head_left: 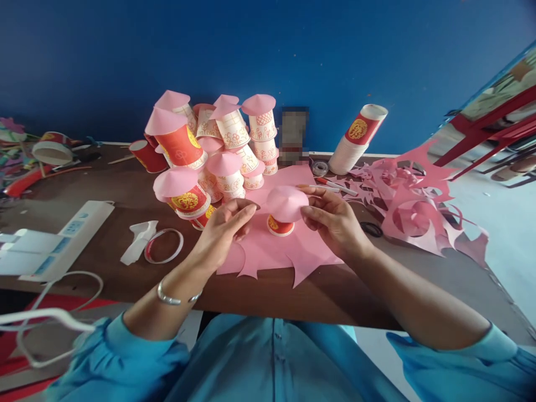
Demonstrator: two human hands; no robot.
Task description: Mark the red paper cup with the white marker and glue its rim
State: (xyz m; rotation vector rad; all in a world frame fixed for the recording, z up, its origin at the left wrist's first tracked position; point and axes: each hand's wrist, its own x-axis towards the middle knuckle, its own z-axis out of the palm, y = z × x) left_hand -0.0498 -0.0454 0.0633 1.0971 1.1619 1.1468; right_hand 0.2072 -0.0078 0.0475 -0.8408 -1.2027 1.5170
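Note:
A pink paper cone (287,202) sits like a roof over an upside-down red paper cup (280,226) with a gold print. My right hand (335,220) pinches the cone's right edge between thumb and fingers. Just left of the cone, my left hand (228,231) has its thumb and forefinger pressed together; whatever is between them is too small to make out. Cup and cone rest on pink paper sheets (268,254) with cut-out edges.
Cone-topped paper cups (226,173) stand stacked behind my left hand. Tape rolls (164,245) and a power strip (69,240) lie left. At right are pink paper scraps (410,206), a tilted cup stack (355,139) and pens (335,185). A blue wall (268,50) bounds the table.

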